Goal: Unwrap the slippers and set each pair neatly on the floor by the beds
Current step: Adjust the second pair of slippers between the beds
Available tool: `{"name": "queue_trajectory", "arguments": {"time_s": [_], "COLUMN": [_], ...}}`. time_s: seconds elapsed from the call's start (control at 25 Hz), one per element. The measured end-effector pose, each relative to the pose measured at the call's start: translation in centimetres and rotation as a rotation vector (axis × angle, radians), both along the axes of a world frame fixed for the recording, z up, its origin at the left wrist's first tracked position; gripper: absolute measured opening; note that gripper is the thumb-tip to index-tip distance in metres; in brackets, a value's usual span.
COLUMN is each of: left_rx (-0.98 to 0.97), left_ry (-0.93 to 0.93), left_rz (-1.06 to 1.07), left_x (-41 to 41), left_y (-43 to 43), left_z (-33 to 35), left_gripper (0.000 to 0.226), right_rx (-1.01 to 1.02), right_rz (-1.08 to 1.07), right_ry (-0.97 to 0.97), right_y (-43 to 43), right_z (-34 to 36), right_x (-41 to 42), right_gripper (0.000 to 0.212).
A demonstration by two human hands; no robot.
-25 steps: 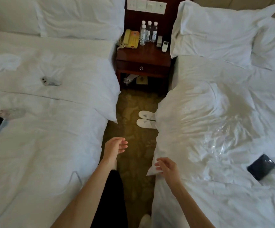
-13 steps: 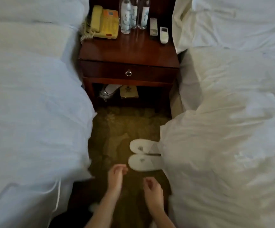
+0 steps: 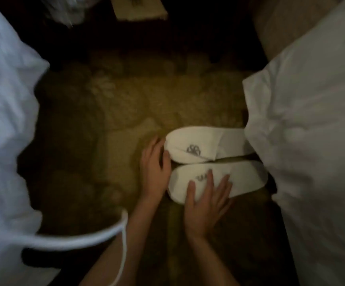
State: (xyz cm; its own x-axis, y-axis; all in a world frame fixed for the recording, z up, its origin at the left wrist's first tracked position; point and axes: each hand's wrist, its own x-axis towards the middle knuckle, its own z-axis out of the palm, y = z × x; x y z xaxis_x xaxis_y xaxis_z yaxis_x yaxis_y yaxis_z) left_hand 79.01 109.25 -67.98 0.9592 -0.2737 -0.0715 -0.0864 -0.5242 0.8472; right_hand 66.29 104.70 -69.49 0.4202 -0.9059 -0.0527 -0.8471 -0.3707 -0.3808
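Two white slippers lie side by side on the carpet, toes pointing left, heels tucked under the right bed's duvet. The far slipper (image 3: 200,146) shows a grey logo. My left hand (image 3: 154,168) curls against its toe end. My right hand (image 3: 205,200) lies flat, fingers spread, on top of the near slipper (image 3: 241,178). Neither hand grips anything.
White duvets hang down on the left (image 3: 4,124) and the right (image 3: 307,124), leaving a narrow strip of dim patterned carpet (image 3: 113,124). A white cable (image 3: 97,236) loops off the left bed. A crumpled plastic wrapper (image 3: 64,9) and a card (image 3: 138,7) lie under the nightstand at the top.
The view has dropped low and close to the floor. Both hands have reached forward from mid-air onto the pair of slippers.
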Motion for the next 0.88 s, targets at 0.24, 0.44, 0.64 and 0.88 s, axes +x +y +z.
{"name": "queue_trajectory", "arguments": {"time_s": [0.24, 0.44, 0.64, 0.88], "left_rx": [0.133, 0.063, 0.139, 0.108], "left_ry": [-0.125, -0.138, -0.169, -0.144], "left_rz": [-0.037, -0.071, -0.093, -0.071], "left_x": [-2.3, -3.3, -5.0, -4.8], "left_y": [-1.5, -0.7, -0.7, -2.1], "left_z": [-1.0, -1.0, -1.0, -1.2], "left_gripper": [0.046, 0.051, 0.057, 0.055], "right_rx": [-0.003, -0.026, -0.027, -0.088], "right_rz": [0.020, -0.046, 0.060, 0.030], "right_ry": [-0.020, -0.057, 0.016, -0.093], "right_y": [-4.6, -12.9, -15.0, -15.1], "right_z": [0.7, 1.7, 2.2, 2.5], "right_x": [-1.1, -0.8, -0.8, -0.9], "right_gripper": [0.069, 0.069, 0.071, 0.055]}}
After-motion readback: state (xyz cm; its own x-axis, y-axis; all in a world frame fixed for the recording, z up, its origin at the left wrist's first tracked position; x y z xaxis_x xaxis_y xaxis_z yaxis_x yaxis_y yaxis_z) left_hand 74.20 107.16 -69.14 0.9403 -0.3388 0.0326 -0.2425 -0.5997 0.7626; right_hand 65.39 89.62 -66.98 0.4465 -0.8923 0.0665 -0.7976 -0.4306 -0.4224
